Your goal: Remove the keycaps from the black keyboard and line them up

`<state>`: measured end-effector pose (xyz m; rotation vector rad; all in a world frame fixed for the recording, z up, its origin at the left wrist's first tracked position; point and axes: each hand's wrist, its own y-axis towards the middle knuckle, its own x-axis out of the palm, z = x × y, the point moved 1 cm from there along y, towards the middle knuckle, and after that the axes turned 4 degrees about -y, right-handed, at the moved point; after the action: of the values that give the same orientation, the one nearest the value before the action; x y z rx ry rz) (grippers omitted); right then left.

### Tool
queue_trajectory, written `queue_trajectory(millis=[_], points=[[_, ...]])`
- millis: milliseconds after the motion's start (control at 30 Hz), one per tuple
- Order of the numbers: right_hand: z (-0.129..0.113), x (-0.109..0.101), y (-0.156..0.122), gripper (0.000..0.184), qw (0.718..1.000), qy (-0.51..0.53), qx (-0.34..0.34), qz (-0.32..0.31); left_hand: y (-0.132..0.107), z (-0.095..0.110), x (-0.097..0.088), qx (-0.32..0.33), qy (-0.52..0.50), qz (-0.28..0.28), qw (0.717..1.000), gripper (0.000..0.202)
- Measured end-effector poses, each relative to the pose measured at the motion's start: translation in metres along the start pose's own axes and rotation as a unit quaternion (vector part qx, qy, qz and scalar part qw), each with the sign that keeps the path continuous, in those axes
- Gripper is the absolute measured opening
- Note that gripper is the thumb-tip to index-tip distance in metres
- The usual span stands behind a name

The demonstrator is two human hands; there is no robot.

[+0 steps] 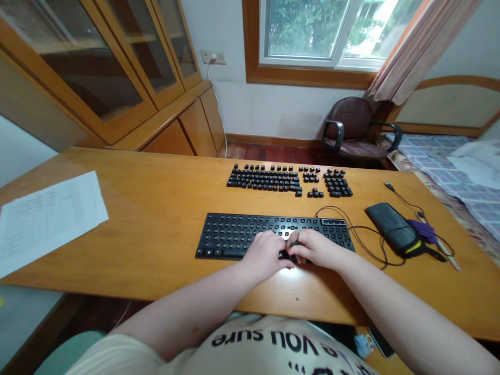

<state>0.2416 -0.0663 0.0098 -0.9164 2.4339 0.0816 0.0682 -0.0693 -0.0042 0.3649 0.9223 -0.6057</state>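
A black keyboard base [234, 233] with its keycaps removed lies on the wooden desk [156, 219] in front of me. The loose black keycaps [273, 178] are laid out in keyboard order farther back on the desk. My left hand [266, 252] rests on the keyboard's front edge with its fingers curled. My right hand [315, 248] is beside it, its fingers pinched on a small dark keycap [294, 244] over the keyboard's lower row. The two hands nearly touch.
A sheet of printed paper [47, 219] lies at the desk's left end. The keyboard's cable [367, 234] loops to the right past a black pouch [392, 227] and a purple tool [424, 229]. Behind are a wooden cabinet [117, 78], an office chair [355, 130] and a bed [461, 177].
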Motion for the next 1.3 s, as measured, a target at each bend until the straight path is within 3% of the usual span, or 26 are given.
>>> queue_trajectory(millis=[100,167,433,667,1067,1300], points=[[0.008,0.011,-0.002,0.021,0.991,-0.024,-0.053,0.12,0.001,-0.001,0.001,0.004,-0.013,-0.001,1.0,0.033],[0.013,0.018,-0.002,0.026,0.983,-0.052,-0.078,0.159,0.001,-0.001,0.001,0.007,-0.015,-0.002,1.0,0.029],[0.013,0.023,-0.004,0.035,0.975,-0.074,-0.11,0.181,0.001,0.0,0.001,0.01,-0.024,0.01,1.0,0.022],[0.014,0.025,-0.006,0.031,0.967,-0.058,-0.133,0.207,0.001,-0.002,0.004,0.016,-0.04,0.013,0.999,0.024],[0.019,0.025,-0.009,0.028,0.961,-0.017,-0.111,0.254,-0.003,0.001,0.001,-0.001,-0.03,0.033,0.999,0.021],[0.014,0.019,-0.01,0.027,0.955,0.113,-0.084,0.261,-0.003,0.001,-0.005,-0.013,-0.1,0.055,0.993,0.024]])
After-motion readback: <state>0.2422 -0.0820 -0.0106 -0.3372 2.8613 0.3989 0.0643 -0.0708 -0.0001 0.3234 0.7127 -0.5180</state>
